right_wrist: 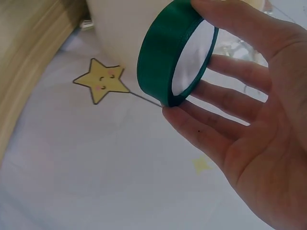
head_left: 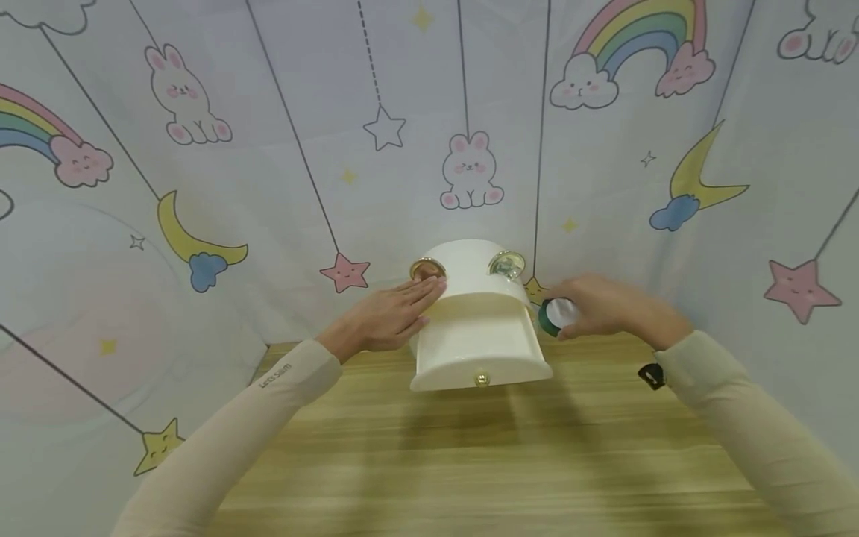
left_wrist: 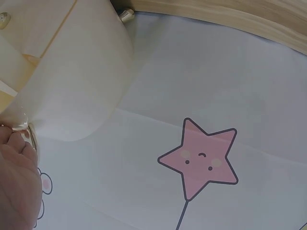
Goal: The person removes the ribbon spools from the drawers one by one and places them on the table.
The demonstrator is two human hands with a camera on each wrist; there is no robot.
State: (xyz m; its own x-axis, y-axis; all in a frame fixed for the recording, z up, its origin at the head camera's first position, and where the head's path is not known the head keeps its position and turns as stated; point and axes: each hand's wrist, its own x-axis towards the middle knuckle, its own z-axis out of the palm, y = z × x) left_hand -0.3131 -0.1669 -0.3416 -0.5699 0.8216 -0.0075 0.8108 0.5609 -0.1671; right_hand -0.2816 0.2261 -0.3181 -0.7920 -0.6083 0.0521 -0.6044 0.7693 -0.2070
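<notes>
A white box (head_left: 470,265) with a rounded back stands against the cloth backdrop, its drawer (head_left: 443,374) pulled out toward me and showing a bare floor. A small gold knob (head_left: 482,380) sits on the drawer front. My left hand (head_left: 389,317) lies with straight fingers at the box's upper left side, fingertips over a gold-rimmed round piece (head_left: 423,264). To the right of the box, my right hand (head_left: 597,304) holds a roll of green ribbon (right_wrist: 160,52) between thumb and fingers. The ribbon's white core faces the palm.
Another gold-rimmed round piece (head_left: 506,264) is on the box's upper right. Under everything is a wood-grain table (head_left: 429,462). A printed cloth (head_left: 282,186) with rabbits, stars and moons rises behind and at both sides. Near the right cuff is a small black object (head_left: 651,376).
</notes>
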